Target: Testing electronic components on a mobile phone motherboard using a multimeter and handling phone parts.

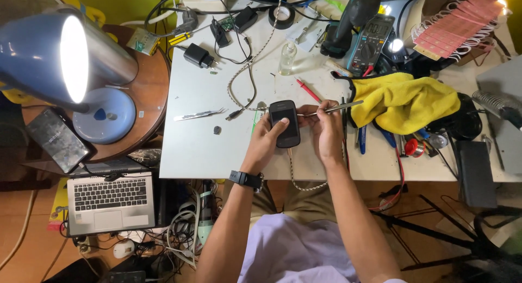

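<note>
Cluttered white table (206,152) under blue desk lamp (65,60). Left hand (267,139) gripped small black rounded phone (285,123) near table's front edge, thumb on its screen. Right hand (325,129) pinched thin metal tweezers (333,108), tip touching phone's right side. Yellow cloth (405,101) lay just right; second metal tweezers (200,115) lay left.

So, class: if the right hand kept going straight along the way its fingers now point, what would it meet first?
The right hand, holding metal tweezers, points left and slightly up toward the small dark phone in the left hand. It would probably meet the phone's right edge first, though depth is unclear.
</note>
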